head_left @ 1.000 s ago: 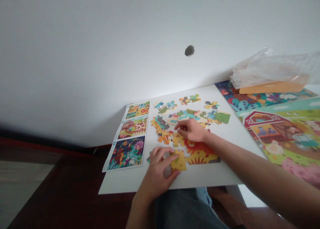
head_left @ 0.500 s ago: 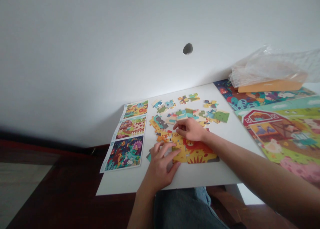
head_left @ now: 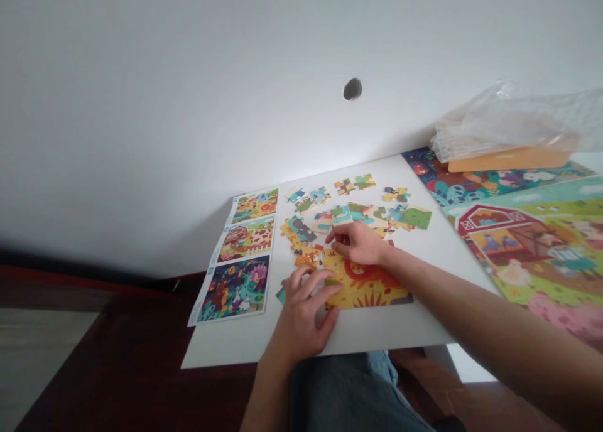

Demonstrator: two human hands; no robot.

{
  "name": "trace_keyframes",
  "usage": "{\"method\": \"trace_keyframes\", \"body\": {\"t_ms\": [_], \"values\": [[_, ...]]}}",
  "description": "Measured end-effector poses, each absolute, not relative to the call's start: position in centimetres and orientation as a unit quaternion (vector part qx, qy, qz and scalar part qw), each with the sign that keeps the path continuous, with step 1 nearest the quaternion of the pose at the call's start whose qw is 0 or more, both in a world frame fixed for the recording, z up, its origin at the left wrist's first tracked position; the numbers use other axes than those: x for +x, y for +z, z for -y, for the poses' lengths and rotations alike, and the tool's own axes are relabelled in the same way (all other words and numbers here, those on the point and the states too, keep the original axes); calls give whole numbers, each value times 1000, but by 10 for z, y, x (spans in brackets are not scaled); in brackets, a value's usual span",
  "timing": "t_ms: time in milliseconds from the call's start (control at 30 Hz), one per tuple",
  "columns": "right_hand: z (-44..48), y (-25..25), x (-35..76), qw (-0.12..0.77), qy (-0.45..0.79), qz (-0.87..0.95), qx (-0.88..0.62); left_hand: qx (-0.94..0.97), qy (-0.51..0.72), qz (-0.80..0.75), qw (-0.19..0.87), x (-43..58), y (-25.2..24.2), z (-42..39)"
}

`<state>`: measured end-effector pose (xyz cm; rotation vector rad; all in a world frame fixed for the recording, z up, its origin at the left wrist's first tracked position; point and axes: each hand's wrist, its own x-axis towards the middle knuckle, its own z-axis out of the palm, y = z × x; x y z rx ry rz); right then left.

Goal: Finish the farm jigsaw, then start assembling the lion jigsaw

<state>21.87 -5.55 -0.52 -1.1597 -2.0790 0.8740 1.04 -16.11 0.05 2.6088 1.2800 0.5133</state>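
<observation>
A partly joined jigsaw puzzle (head_left: 374,291) with a red lion on yellow lies near the table's front edge. My left hand (head_left: 304,309) rests at its left side, fingers apart, with the fingertips over the yellow pieces. Over the upper part of the puzzle, my right hand (head_left: 357,242) is closed, thumb and fingers bent together; whatever they grip is hidden. Just left of it lies a puzzle piece with an orange spotted animal (head_left: 308,259). A grey and yellow piece (head_left: 301,229) sits farther back. Beyond my right hand, several loose pieces overlap, among them a green one (head_left: 418,217).
A picture sheet (head_left: 235,287) with three scenes lies at the table's left. Large farm artwork (head_left: 532,250) covers the right side. Behind it, an orange tray (head_left: 509,161) sits under clear plastic wrapping (head_left: 499,127). The white wall (head_left: 259,93) borders the table's back.
The view has shifted very slightly. Both hands keep nearly the same places and poses, and the loose pieces lie as before.
</observation>
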Motion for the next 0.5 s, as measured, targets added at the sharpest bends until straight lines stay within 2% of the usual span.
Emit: {"method": "trace_keyframes", "body": {"t_ms": [300,500], "values": [[56,-4,218,298,332,781,-437,881,184,-427,85,12,3,163],[55,-2,220,282,308,802,-426,778,350,-521,-27,0,-9,162]]}}
